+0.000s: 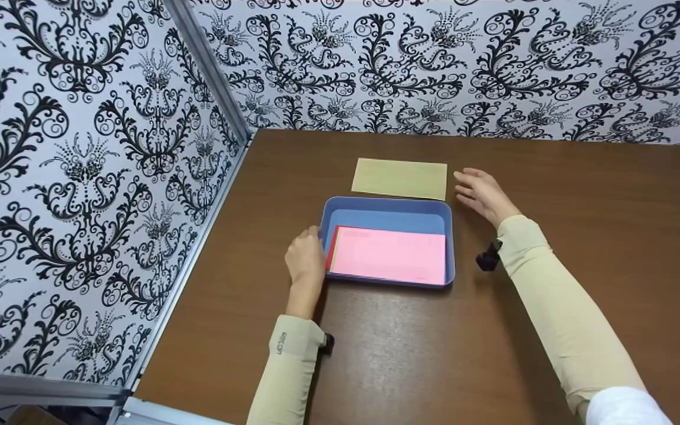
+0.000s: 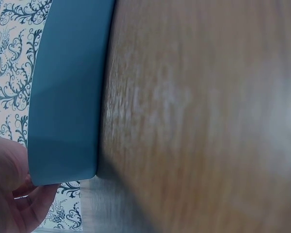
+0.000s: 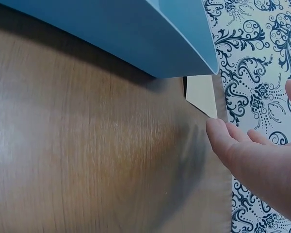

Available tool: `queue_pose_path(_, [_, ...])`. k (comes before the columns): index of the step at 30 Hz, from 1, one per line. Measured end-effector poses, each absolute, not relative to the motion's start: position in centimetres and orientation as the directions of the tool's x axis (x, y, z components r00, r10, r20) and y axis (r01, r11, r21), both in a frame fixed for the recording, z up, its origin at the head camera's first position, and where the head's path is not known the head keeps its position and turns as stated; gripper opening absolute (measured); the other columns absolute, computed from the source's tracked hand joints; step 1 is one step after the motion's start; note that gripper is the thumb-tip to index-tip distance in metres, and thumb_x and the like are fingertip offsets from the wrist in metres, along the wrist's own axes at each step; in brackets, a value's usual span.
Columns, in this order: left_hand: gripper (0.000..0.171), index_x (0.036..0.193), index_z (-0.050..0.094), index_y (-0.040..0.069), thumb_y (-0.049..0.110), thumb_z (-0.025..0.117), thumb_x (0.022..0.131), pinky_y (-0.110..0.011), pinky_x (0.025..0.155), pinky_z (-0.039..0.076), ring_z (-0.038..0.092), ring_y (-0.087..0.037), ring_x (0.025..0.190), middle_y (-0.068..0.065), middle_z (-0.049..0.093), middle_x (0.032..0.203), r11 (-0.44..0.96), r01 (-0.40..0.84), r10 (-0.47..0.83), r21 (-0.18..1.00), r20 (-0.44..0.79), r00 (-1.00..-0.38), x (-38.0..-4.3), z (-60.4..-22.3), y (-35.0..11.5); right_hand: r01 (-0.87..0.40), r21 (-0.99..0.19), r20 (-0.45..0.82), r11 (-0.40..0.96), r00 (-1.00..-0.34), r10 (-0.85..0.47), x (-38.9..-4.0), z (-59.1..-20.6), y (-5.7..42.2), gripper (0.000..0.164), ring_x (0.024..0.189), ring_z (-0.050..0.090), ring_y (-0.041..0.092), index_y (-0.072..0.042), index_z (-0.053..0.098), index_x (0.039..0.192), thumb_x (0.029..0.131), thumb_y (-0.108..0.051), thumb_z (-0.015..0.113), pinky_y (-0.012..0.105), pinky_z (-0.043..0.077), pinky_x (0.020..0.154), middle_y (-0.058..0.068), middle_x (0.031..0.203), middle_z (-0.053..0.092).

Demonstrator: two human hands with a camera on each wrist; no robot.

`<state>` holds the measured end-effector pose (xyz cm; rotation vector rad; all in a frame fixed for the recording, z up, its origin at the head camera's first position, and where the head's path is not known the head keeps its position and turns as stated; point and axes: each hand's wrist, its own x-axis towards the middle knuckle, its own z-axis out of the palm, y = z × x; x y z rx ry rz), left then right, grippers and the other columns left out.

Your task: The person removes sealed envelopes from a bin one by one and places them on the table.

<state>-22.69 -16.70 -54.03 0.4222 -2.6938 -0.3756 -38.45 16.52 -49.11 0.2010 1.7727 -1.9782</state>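
A shallow blue tray (image 1: pixel 388 219) sits on the wooden table. Inside it lies a pink sheet of paper (image 1: pixel 392 255), with red and pale yellow edges showing beneath it at the left. My left hand (image 1: pixel 306 257) grips the tray's left side; in the left wrist view, its curled fingers (image 2: pixel 36 206) are at the tray's outer wall (image 2: pixel 68 97). To the right of the tray, my right hand (image 1: pixel 484 193) hovers with fingers loosely extended, holding nothing. Its fingertips come close to the right edge of a flat pale yellow paper (image 1: pixel 400 179) lying just behind the tray.
The brown wooden table (image 1: pixel 600 236) extends widely to the right and toward the front. Patterned black-and-white panels (image 1: pixel 411 65) rise behind the table and along its left side, joined by a metal corner post (image 1: pixel 210 71).
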Motion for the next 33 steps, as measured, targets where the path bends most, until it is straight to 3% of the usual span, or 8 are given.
queue_pose_path(33, [0.019,0.108,0.072,0.011,0.011,0.07,0.089,-0.051,0.076,0.058,0.073,-0.036,0.093,-0.008,0.076,0.102,0.904,-0.239,-0.346,0.353,0.278,-0.896,-22.6,-53.6,-16.8,0.442,-0.895,-0.41,-0.06,-0.869,-0.277,-37.4,-49.8,17.1,0.075,0.155,0.018,0.031,-0.005,0.003,0.159,0.104,-0.024,0.049,0.038,0.022,0.125,0.015,0.168,0.008])
